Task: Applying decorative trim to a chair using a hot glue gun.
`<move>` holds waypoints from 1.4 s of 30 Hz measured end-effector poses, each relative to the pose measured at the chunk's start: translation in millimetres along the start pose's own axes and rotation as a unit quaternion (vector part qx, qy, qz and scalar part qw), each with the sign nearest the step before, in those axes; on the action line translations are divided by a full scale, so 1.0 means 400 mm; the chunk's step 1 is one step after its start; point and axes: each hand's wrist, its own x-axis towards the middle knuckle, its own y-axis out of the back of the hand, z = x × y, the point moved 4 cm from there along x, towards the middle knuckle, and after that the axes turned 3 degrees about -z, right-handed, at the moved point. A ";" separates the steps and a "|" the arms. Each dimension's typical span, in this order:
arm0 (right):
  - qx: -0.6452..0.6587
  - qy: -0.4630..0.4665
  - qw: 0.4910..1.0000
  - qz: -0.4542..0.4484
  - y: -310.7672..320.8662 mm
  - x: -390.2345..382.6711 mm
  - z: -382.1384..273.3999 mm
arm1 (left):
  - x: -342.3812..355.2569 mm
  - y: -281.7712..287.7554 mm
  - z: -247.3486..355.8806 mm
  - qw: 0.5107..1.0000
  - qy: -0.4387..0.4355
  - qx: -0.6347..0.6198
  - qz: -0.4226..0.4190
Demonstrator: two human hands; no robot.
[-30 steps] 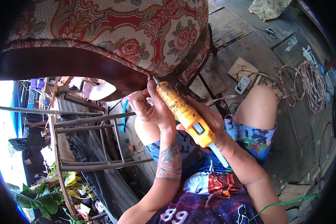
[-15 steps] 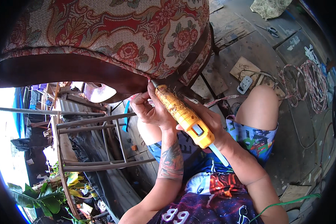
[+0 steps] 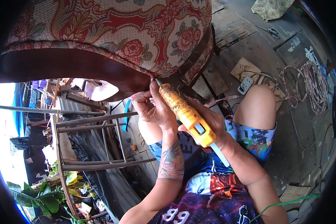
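l fingers [image 3: 154,89], r hand [image 3: 210,118] w/ glue gun [image 3: 178,104] at chair edge [image 3: 138,68]; rails [image 3: 89,120] l.

The chair [image 3: 138,44] is before you. The glue gun [image 3: 178,109] is in your right hand [image 3: 211,120], nozzle [image 3: 158,81] at the chair's edge; your left hand [image 3: 155,108] is left of it. At your left stands the railed frame [image 3: 100,165]. At your right, the power strip [image 3: 245,85] lies by a board [image 3: 244,67]; the rope [image 3: 314,87] lies farther right, scissors [image 3: 274,34] farther forward.
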 end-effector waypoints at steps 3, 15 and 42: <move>-0.006 0.005 1.000 0.005 -0.001 -0.001 -0.001 | -0.002 -0.003 0.005 1.000 0.019 -0.013 -0.001; 0.082 -0.046 0.995 0.022 -0.016 -0.011 0.022 | -0.004 -0.009 0.019 0.997 0.058 -0.049 -0.008; 0.057 -0.010 0.998 0.012 -0.020 0.000 0.023 | 0.000 -0.007 0.011 0.991 0.098 -0.085 0.008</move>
